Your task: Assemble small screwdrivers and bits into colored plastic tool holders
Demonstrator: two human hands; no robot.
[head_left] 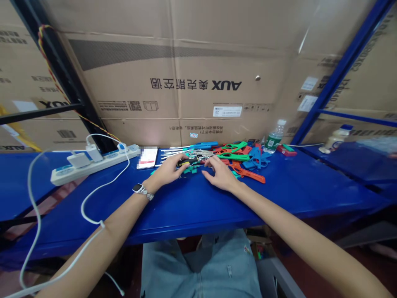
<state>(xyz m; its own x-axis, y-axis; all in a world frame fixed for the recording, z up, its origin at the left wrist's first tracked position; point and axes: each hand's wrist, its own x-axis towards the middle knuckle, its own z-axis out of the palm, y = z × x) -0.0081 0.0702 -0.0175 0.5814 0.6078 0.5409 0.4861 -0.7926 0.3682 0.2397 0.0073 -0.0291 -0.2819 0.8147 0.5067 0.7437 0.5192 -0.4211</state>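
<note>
My left hand (170,169) is closed round a tool with a black and yellow handle (183,162), probably a screwdriver; its far end is lost among the parts. Curved over the front of the pile, my right hand (221,173) has its thumb and forefinger apart, and I see nothing held in it. Small metal parts (203,154) lie just beyond its fingertips. Small green pieces (192,170) sit on the table between both hands. Right of them are orange (248,171), green (234,157) and blue plastic pieces (257,158) with loop-like handles. Thin metal rods with blue ends (203,145) lie behind.
The blue table (186,207) backs onto a large cardboard sheet (130,62). At left are a phone (148,157) and a white power strip (102,162) with a trailing cable (88,203). A water bottle (274,137) stands at back right, near a blue-capped bottle (338,138).
</note>
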